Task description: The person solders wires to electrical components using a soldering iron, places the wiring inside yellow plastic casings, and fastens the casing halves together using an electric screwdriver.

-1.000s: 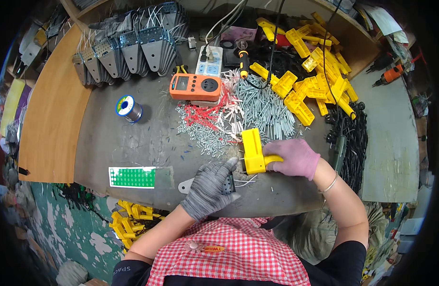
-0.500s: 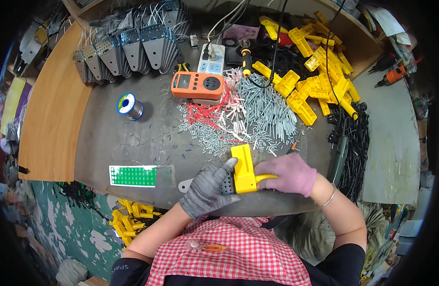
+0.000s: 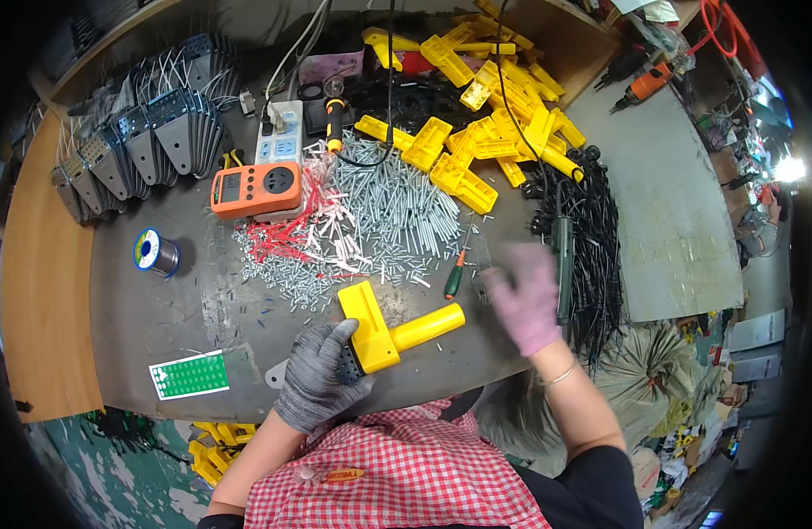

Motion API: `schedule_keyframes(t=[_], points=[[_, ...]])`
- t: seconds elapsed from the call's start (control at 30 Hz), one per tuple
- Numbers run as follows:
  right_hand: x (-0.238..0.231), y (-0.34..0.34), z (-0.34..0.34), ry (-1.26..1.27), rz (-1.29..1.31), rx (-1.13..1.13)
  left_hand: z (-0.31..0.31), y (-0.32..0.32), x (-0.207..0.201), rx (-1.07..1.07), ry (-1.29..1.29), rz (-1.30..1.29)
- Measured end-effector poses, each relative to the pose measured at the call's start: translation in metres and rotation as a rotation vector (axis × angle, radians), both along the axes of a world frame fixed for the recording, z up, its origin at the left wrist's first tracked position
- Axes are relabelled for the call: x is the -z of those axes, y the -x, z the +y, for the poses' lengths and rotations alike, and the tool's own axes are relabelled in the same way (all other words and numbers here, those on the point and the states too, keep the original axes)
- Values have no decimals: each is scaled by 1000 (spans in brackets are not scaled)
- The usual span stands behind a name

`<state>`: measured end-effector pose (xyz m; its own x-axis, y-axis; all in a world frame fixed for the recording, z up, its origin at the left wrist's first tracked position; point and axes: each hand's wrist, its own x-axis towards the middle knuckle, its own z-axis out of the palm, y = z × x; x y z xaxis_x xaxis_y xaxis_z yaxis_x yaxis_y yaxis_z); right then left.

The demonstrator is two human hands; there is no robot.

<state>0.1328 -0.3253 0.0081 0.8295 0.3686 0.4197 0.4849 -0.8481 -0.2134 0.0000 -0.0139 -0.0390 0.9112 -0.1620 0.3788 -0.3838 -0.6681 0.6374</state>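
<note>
My left hand (image 3: 316, 377), in a grey knit glove, grips a yellow plastic housing (image 3: 368, 331) with a round handle pointing right. A perforated dark metal plate (image 3: 347, 364) shows between the glove and the housing. Its rounded grey end (image 3: 275, 376) sticks out on the other side of the hand. My right hand (image 3: 525, 304), in a pink glove, hangs over the table's right side with fingers apart and nothing visible in them, partly blurred. Closest to it are a dark green tool (image 3: 562, 264) with a cord and a small green-and-orange screwdriver (image 3: 456, 275).
Loose screws (image 3: 397, 198) and red and white sleeves (image 3: 287, 234) lie mid-table. Behind are yellow housing parts (image 3: 463, 181), an orange meter (image 3: 256, 189) and a power strip (image 3: 280, 132). Metal plates (image 3: 181, 137), a solder spool (image 3: 156, 254) and a green sticker sheet (image 3: 190, 375) are left; black cables (image 3: 595, 256) right.
My right hand has left the yellow housing and moved right toward the green tool. The housing's handle is now uncovered, and my left hand still holds it. The whole view has shifted.
</note>
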Motion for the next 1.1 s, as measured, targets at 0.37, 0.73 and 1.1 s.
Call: schedule_keyframes(t=[0.37, 0.73, 1.1], points=[[-11, -8, -82, -1146, 791, 428, -5, -1, -13, -13, -16, 162], [10, -2, 38, -2198, 998, -79, 1, 1, -4, 40, 71, 108], [19, 8, 51, -2293, 974, -115, 1, 2, -8, 37, 74, 93]])
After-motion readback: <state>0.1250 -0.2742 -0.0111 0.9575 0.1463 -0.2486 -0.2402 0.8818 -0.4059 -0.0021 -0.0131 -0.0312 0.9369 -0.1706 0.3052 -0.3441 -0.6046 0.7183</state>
